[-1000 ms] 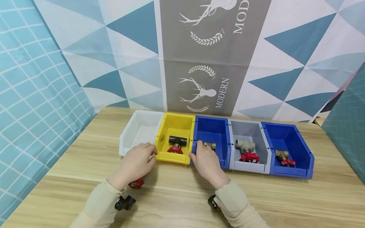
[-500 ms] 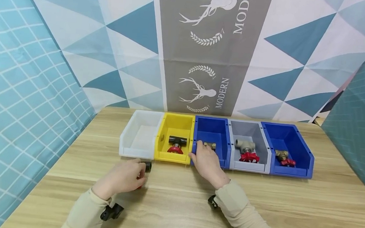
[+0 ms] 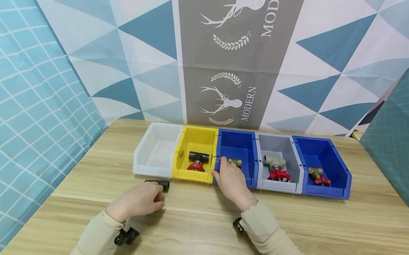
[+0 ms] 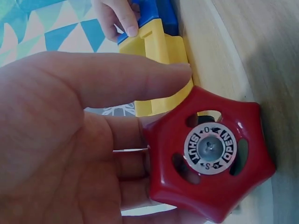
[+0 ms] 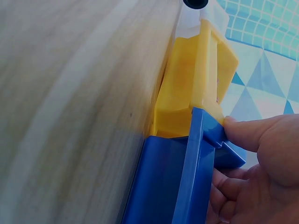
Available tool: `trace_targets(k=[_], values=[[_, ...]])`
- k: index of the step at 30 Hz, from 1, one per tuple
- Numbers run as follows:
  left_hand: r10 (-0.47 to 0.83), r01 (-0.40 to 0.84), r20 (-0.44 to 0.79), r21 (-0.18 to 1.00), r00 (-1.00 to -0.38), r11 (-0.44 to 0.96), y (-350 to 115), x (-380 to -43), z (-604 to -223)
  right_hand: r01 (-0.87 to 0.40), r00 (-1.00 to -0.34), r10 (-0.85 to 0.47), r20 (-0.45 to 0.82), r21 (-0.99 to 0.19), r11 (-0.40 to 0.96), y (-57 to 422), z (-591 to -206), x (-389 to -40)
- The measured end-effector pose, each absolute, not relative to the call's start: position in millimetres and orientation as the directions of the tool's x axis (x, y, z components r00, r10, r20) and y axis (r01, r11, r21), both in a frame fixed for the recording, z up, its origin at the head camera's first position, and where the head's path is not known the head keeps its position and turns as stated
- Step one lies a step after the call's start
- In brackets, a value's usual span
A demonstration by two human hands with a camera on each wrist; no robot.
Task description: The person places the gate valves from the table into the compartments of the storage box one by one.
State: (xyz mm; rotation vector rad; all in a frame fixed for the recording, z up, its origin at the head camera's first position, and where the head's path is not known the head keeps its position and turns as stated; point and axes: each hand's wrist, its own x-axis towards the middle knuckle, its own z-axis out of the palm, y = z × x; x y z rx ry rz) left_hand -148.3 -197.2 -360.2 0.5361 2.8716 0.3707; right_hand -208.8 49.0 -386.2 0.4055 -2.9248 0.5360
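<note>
A valve with a black pipe body [image 3: 163,186] and a red handwheel [image 4: 210,154] lies on the table before the white bin [image 3: 153,171]. My left hand [image 3: 137,200] holds the handwheel, thumb along one side and fingers at its edge, as the left wrist view shows; much of the valve is hidden in the head view. My right hand [image 3: 234,184] grips the front corner of the middle blue bin [image 5: 187,186], thumb at its seam with the yellow bin [image 5: 182,84] and fingers inside. A brass fitting [image 3: 237,162] lies partly hidden beside those fingers.
The bins stand in a row at the table's back. The yellow one holds a black valve with a red wheel [image 3: 196,166], the grey bin [image 3: 280,186] a grey valve [image 3: 275,163], the right blue bin [image 3: 325,192] a brass valve [image 3: 316,173]. Patterned cloth [image 3: 228,57] hangs behind.
My left hand has come away from the white and yellow bins, down and to the left, onto the red handwheel of the valve on the table. My right hand stays on the blue bin.
</note>
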Motion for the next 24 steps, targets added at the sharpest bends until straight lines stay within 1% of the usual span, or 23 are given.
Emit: trace_targets(k=[10,17,24], values=[[0.355,0.306,-0.136,0.291,-0.925,0.907,-195,-148,-358,-0.285,-0.955,-0.236,0.180,-0.332,0.899,49,-386,-209],[0.350,0.323,-0.050,0.279,-0.935,0.904,-198,-147,-354,-0.289,-0.953,-0.238,0.188,-0.325,0.900,49,-387,-209],[0.352,0.333,-0.024,0.268,-0.936,0.904,-202,-150,-350,-0.290,-0.952,-0.238,0.190,-0.325,0.900,49,-387,-209]])
